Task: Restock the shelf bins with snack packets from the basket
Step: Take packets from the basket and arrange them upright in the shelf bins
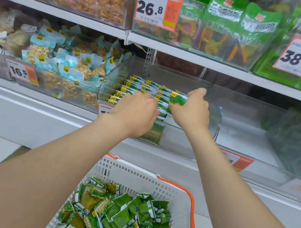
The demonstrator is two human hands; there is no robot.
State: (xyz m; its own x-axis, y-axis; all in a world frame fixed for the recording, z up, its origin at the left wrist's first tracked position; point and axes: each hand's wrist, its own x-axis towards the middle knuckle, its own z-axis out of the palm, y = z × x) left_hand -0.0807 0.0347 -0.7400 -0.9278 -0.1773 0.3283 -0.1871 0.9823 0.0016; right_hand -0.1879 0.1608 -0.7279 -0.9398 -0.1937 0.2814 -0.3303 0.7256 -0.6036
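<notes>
A clear shelf bin [195, 137] at mid-height holds neat upright rows of small green snack packets [141, 86]. My right hand [192, 111] grips one green packet [177, 99] at the right end of the rows, inside the bin. My left hand [137, 110] reaches into the bin and rests on the packets at the front of the rows, its fingertips hidden among them. Below, a white basket [139, 175] with orange handles holds a loose heap of several green packets [120, 216].
The bin to the left [59, 85] is filled with light-blue nut packets behind a 16.5 price tag. The upper shelf carries bins with 26.8 [153, 8] and 38.9 [300, 59] tags. A clear bin to the right [292, 136] holds dark green packs. A white freezer edge [35, 105] runs below.
</notes>
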